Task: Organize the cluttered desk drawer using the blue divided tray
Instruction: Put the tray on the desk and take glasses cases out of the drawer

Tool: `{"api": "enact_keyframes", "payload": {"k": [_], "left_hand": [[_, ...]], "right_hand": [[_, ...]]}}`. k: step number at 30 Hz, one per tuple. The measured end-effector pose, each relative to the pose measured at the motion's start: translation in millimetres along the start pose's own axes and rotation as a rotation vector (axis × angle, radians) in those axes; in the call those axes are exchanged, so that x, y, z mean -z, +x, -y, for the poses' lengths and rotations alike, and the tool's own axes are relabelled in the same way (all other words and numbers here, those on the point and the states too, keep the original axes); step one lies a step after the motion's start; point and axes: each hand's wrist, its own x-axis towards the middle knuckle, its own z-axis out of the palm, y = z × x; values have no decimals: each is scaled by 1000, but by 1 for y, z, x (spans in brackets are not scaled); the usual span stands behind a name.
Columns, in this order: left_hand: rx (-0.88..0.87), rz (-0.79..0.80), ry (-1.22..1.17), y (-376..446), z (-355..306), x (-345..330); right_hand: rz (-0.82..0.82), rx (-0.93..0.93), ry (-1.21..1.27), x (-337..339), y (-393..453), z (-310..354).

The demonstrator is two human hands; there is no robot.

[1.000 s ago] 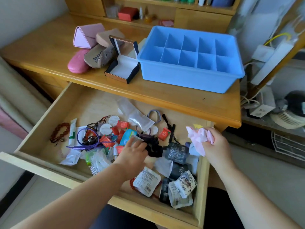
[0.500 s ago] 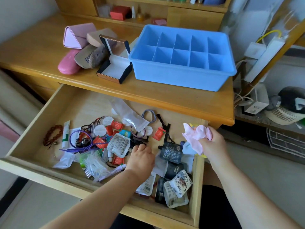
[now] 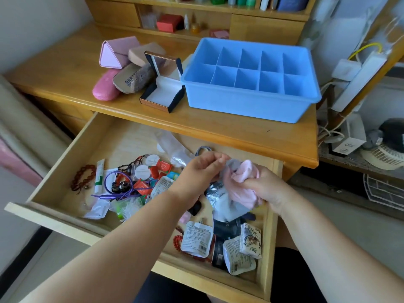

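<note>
Blue divided tray [image 3: 249, 101] sits bare on the desk [image 3: 65, 68]; above the cluttered drawer [image 3: 65, 162], right hand [image 3: 265, 189] clutches pink cloth [image 3: 244, 182], left hand [image 3: 199, 173] fingers pinching its edge.

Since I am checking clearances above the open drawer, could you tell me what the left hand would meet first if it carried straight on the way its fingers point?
The left hand points right, fingertips curled toward the crumpled pink cloth gripped by the right hand. It would likely meet that cloth first; depth is unclear.

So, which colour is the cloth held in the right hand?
Pale pink cloth, gripped by the right hand; the head view shows it.
</note>
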Motion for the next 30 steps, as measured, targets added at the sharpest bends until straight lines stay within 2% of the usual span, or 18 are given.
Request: {"api": "enact_keyframes", "payload": {"k": [1,2,4,6,9,11,14,16,17,19,21,23,24,26,27,28,30], "left_hand": [[5,-68,156,-3,9,1],[28,-95,423,-8,21,2],[194,71,935,-27,49,-2],[354,294,1177,-44,73,-11],[351,488,989,-53,92,-28],[295,515,887,-52,92,-29],[161,152,869,-46,92,-2],[105,-70,1058,-37,93,29],[155,-148,1162,-33,93,44],[318,-205,1256,-25,95,64],[305,-143,1297,-21,100,67],[156,-1,1325,-21,106,58],[68,100,1265,-23,107,52],[3,299,1011,-32,102,40],[-33,344,920,-38,100,38],[-111,314,883,-43,100,38],[-203,95,982,-43,102,47]], "right_hand": [[-115,-18,-58,5,2,-3],[-226,-27,-85,11,5,-7],[-410,-31,-96,20,7,-18],[-506,-22,-64,22,5,-26],[-521,-47,49,14,7,-32],[-480,-94,122,9,10,-34],[-283,-107,438,6,12,-36],[-131,-110,739,5,14,-38],[-63,-110,884,4,17,-39],[9,-82,1094,-4,21,-40],[27,-80,1152,-11,24,-45],[-25,-117,1152,-14,29,-51],[-56,-125,1132,-14,32,-52],[-103,-121,1093,-12,35,-54],[-112,-100,1087,-8,38,-57],[-113,-75,1079,-6,36,-55],[-122,-74,1082,2,39,-57]]}}
